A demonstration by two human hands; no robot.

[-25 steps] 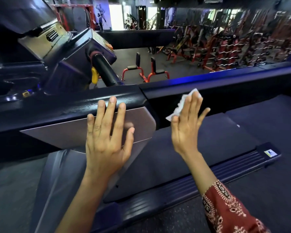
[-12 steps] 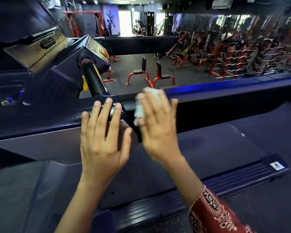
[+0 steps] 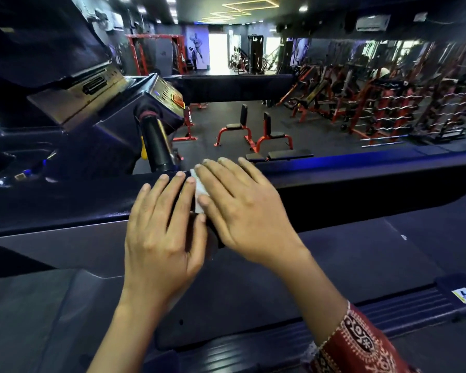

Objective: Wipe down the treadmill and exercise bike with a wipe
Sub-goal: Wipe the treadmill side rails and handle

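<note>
The dark gym floor (image 3: pixel 221 119) is being lit by ceiling light strips (image 3: pixel 249 5) and a bright doorway (image 3: pixel 217 49); red benches (image 3: pixel 253 133) and barbell racks (image 3: pixel 388 114) are being shown beyond.

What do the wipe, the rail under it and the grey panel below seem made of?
Wipe: thin white paper or nonwoven cloth, matte; it folds under the right hand. Rail: dark, semi-gloss, likely painted metal or plastic; it mirrors blue light. Panel: smooth grey satin, plastic or metal; unclear.

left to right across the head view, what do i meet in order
treadmill console → left hand → wipe → right hand → patterned red sleeve → yellow sticker
</note>
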